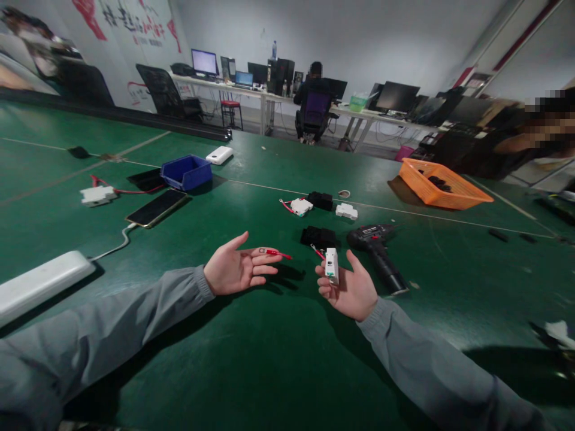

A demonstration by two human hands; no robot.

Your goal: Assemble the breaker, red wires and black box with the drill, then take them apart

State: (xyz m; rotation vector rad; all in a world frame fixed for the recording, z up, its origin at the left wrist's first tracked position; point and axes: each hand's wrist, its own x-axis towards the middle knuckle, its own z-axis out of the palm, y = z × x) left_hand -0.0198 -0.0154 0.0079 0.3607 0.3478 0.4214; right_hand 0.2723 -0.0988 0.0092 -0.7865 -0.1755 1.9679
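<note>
My left hand is palm up with its fingers stretched out, and a short red wire with a metal ring end rests across them. On the curled fingers of my right hand, also palm up, a white circuit breaker stands on end. Another short red lead with a ring end sticks out beside this breaker. Just behind it are black blocks. Farther back lie a white breaker with a red lead, a second white breaker and another black piece.
A black power drill lies right of my right hand. An orange basket holds dark parts. At left are a blue bin, a phone, a white power strip and a wired white breaker. A person sits at the back desks.
</note>
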